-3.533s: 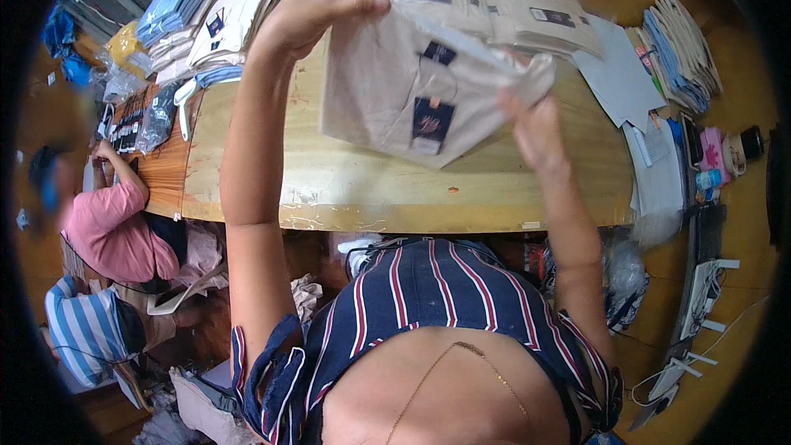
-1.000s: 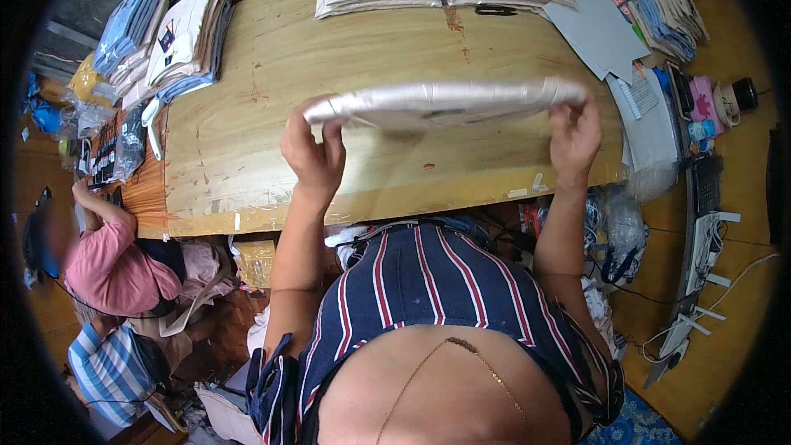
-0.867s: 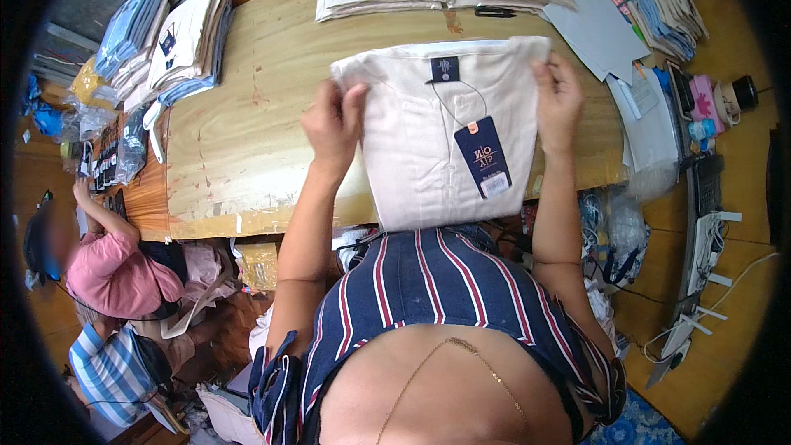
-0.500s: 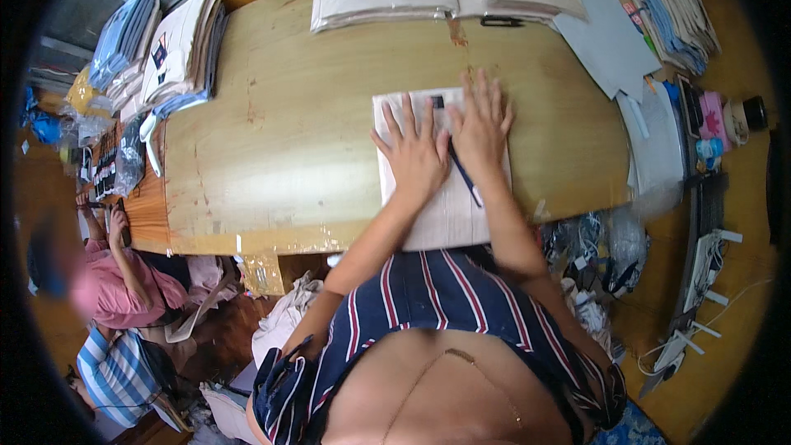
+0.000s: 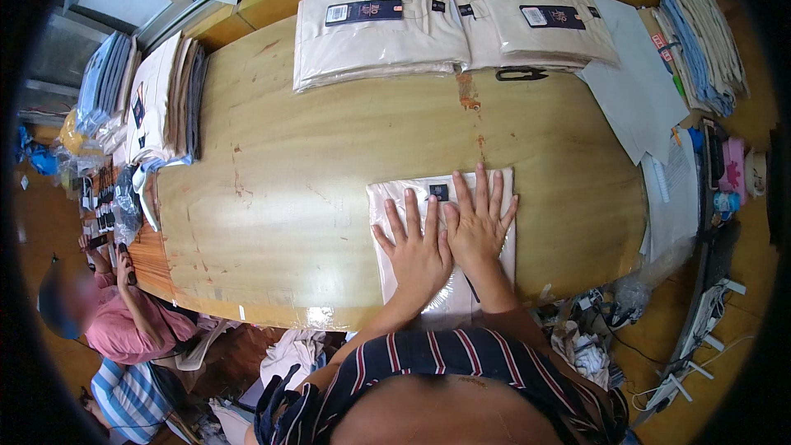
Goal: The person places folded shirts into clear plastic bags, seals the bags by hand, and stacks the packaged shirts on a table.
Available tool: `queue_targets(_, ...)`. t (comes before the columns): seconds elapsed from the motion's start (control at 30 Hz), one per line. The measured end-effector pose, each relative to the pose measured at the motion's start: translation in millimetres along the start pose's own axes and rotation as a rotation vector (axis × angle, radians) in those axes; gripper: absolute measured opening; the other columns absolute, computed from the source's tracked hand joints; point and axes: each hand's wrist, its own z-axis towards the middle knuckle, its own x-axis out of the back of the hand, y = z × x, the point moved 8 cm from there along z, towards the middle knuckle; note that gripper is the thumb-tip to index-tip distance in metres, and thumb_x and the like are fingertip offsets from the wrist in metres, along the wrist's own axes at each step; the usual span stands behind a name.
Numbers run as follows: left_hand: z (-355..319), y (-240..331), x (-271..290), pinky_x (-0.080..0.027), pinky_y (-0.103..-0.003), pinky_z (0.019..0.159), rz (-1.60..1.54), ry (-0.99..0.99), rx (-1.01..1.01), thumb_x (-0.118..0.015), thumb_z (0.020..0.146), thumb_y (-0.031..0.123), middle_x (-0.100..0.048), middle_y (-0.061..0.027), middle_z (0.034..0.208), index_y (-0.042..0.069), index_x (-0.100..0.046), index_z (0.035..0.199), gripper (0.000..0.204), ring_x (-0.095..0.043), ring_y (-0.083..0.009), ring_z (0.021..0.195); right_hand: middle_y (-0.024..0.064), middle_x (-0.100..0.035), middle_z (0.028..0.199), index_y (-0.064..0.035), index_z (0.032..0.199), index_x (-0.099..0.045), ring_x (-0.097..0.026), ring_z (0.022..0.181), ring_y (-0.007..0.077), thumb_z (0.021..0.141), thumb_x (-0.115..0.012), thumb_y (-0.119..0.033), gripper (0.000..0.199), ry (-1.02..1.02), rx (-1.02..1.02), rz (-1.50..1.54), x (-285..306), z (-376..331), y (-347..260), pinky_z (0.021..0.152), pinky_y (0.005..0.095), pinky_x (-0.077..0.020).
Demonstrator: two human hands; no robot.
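fingers of left hand [image 5: 418, 249] and right hand [image 5: 478, 227] lie spread flat on one bagged shirt [image 5: 395, 198].

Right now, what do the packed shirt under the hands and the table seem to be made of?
Packed shirt: cream woven cloth, probably cotton, in a clear glossy plastic bag; its film glints and wrinkles. Table: pale wood, likely varnished plywood; grain lines and soft shine show.

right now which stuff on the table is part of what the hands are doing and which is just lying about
In hand:
- left hand and right hand, flat on the bagged folded shirt

Lying about:
- two stacks of folded cream shirts
- black scissors
- loose paper sheets
- side pile of garments
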Motion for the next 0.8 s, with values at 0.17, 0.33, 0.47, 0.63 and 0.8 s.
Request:
queue_targets(0.17,3,1,-2,-0.003,-0.061,0.091,0.031,0.018,-0.027,-0.037,0.081,0.026,-0.016,-0.0148,0.136,0.013,-0.036,0.126,0.047,-0.006,-0.0398,0.125,0.0074,-0.02,0.136,-0.0229,0.126,-0.035,-0.012,0.127,0.0283,0.083,-0.036,-0.04,0.046,0.033,0.026,-0.009,-2,4,0,0.095,0.056,-0.0057)
queue_targets(0.33,6,3,8,-0.014,-0.06,0.09,0.088,0.081,-0.109,-0.044,0.078,0.032,-0.022,-0.0156,0.133,0.012,-0.036,0.124,0.052,-0.018,-0.0397,0.121,0.0135,-0.026,0.132,-0.0141,0.122,-0.039,-0.019,0.123,0.03,0.08,-0.047,-0.036,0.048,0.198,0.044,0.184,15,5,5,0.095,0.0512,-0.0162)
queue_targets(0.47,36,-52,44,-0.03,-0.044,0.086,-0.174,0.347,0.056,-0.057,0.072,0.033,-0.042,-0.0156,0.112,0.005,-0.043,0.114,0.053,-0.035,-0.0336,0.105,0.0199,-0.033,0.122,-0.0056,0.118,-0.041,-0.029,0.114,0.0341,0.074,-0.058,-0.031,0.053,0.394,-0.211,0.255,41,0,67,0.093,0.0423,-0.0253)
queue_targets(0.63,67,-98,27,-0.039,-0.038,0.078,-0.226,0.056,-0.056,-0.064,0.07,0.028,-0.047,-0.0158,0.107,0.004,-0.042,0.109,0.05,-0.045,-0.0265,0.096,0.0196,-0.045,0.11,-0.0034,0.109,-0.038,-0.044,0.102,0.0268,0.076,-0.056,-0.011,0.038,0.143,-0.057,0.805,1,12,74,0.087,0.0348,-0.032)
queue_targets(0.8,3,-98,47,-0.047,-0.027,0.066,-1.641,-0.147,0.231,-0.061,0.076,0.014,-0.055,-0.0122,0.096,0.006,-0.029,0.119,0.054,-0.054,-0.0174,0.083,0.0136,-0.055,0.097,-0.0012,0.1,-0.037,-0.052,0.088,0.0161,0.076,-0.049,0.008,0.028,0.067,0.064,1.575,43,0,44,0.079,0.0223,-0.0374)
